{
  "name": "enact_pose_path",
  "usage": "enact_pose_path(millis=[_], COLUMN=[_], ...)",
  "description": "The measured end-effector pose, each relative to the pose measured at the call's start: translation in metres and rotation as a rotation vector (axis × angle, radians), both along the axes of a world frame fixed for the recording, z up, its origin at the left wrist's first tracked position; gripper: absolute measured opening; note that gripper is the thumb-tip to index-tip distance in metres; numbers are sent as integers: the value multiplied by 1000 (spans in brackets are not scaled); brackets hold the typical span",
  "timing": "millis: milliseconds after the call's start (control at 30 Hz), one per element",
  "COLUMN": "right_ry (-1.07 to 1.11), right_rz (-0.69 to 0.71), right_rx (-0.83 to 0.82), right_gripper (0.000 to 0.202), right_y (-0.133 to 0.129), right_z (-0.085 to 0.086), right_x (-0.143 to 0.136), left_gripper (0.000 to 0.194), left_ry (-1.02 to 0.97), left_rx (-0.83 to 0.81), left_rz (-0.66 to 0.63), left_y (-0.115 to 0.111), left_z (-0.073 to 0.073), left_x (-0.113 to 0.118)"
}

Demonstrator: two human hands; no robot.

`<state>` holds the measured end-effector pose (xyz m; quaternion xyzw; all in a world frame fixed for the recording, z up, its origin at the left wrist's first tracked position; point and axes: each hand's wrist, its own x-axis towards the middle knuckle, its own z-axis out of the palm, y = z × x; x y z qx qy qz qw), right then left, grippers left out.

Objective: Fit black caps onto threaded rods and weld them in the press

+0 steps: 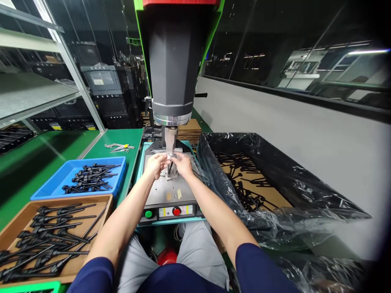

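Observation:
Both of my hands meet at the fixture under the head of a bench press machine (171, 140). My left hand (155, 165) is closed in a pinch beside the metal tool tip; what its fingers hold is too small to make out. My right hand (183, 163) is also closed, its fingertips close to the left ones. A short length of black rod (170, 167) slants down from between the fingertips, and my right fingers appear to grip its upper end. Beneath lies the metal work plate (165, 193), with a green button (148, 214) and a red button (176, 211) on its front.
On the left, a blue tray (120, 179) and a brown tray (105, 200) hold several black ribbed rods with thick heads. Pliers (119, 146) lie on the green bench behind them. At right stands a bin lined with black plastic (293, 175), holding more black rods on cardboard.

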<state>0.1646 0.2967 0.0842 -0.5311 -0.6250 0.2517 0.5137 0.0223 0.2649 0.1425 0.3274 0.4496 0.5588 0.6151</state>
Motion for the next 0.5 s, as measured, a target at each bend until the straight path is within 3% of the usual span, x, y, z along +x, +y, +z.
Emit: enact_pose_path(millis=[167, 500], right_ry=[-168, -137], right_rz=[-13, 119], right_rx=[-49, -8], right_gripper=[19, 12], right_y=[22, 26], right_z=[10, 7], right_x=[-8, 8], left_gripper=[14, 12], left_ry=[2, 6], left_rx=[6, 11], left_rz=[-1, 0], left_y=[14, 24], left_z=[7, 3], left_x=[-4, -14])
